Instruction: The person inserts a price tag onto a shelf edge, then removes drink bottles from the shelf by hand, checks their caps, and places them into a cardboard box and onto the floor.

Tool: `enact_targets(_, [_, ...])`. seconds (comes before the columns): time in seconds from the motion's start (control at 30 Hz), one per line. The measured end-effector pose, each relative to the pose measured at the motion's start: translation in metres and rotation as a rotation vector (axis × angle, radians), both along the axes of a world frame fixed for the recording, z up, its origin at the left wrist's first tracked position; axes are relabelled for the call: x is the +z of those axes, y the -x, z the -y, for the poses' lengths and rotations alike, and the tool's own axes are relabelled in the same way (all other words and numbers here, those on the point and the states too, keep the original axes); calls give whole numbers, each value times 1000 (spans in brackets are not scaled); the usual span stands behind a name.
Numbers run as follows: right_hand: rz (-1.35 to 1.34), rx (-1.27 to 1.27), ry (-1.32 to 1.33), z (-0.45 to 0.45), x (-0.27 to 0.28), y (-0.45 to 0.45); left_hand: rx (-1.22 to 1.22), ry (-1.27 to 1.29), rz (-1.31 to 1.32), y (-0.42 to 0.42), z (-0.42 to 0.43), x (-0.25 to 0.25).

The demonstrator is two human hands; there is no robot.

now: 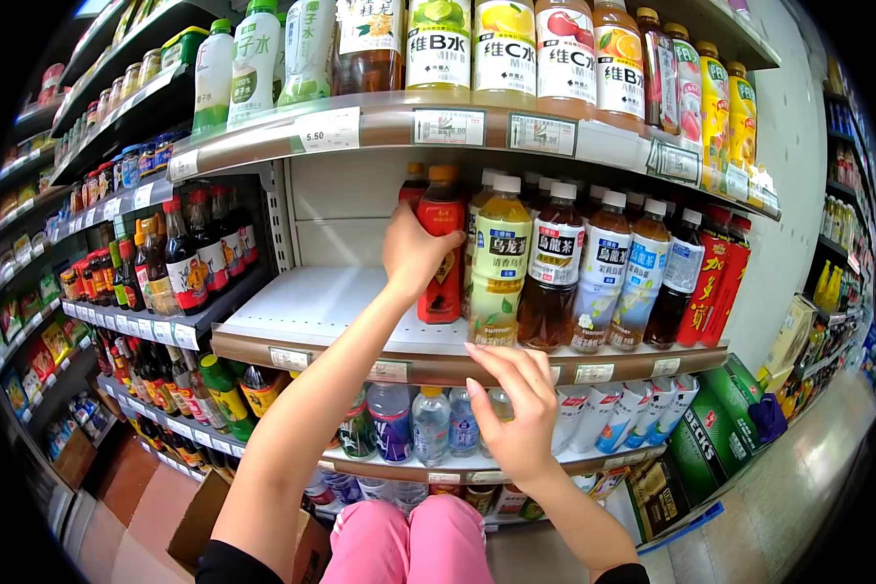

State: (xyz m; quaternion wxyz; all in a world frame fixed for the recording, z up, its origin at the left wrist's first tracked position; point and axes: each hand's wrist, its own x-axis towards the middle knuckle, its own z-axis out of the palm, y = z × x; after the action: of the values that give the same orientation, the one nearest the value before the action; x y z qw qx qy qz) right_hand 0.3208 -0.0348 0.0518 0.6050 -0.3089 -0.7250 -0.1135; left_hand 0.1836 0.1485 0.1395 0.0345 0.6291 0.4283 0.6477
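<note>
My left hand (416, 251) is wrapped round a red bottle (441, 282) with an orange cap, upright on the middle shelf. Behind it stands another red bottle, mostly hidden. Just to the right is a yellow-green tea bottle (499, 263), followed by dark tea bottles (553, 268) and paler tea bottles (603, 273). Below the shelf's front edge, my right hand (516, 409) hovers with its fingers apart and nothing in it, near the foot of the yellow-green bottle.
Large drink bottles (438, 49) line the shelf above. Water bottles (430, 423) stand on the shelf below. Sauce bottles (180, 253) fill shelves at the left. Green cartons (715, 428) are stacked at the lower right, and an open cardboard box (200, 521) is on the floor.
</note>
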Motion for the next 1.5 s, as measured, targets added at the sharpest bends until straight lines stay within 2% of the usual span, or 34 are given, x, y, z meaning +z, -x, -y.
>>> enact_targets(0.2, [3,-18,-67,-5,26,6,48,-230,-15,-7,55,-11])
enact_targets(0.23, [21,-58,-140,-11,31,6,51,-261,-15,-8,62,-15])
enact_targets(0.4, [-130,-115,-37,-28,70,16,-4,-310,16,-5,79,-30])
enact_targets(0.63, [-30,-175,28,-42,96,32,13,-353,16,-3,91,-37])
enact_targets(0.77, [-22,-121,0,-39,100,40,3,-399,19,6,92,-39])
enact_targets(0.87, [8,-115,-191,-34,102,48,16,-473,30,16,96,-35])
enact_targets(1.0, [-1,-65,-152,-2,105,71,-21,-543,53,41,123,-27])
enact_targets(1.13, [51,-15,-250,24,106,97,37,-596,6,79,158,-29])
enact_targets(1.27, [86,157,-195,51,98,132,98,-556,-50,128,200,-49])
enact_targets(1.3, [162,146,-174,56,95,137,117,-521,-50,141,211,-56])
enact_targets(1.37, [170,283,-43,66,84,157,173,-490,-49,163,232,-73])
enact_targets(1.5, [352,381,91,76,64,195,258,-351,-60,205,268,-114])
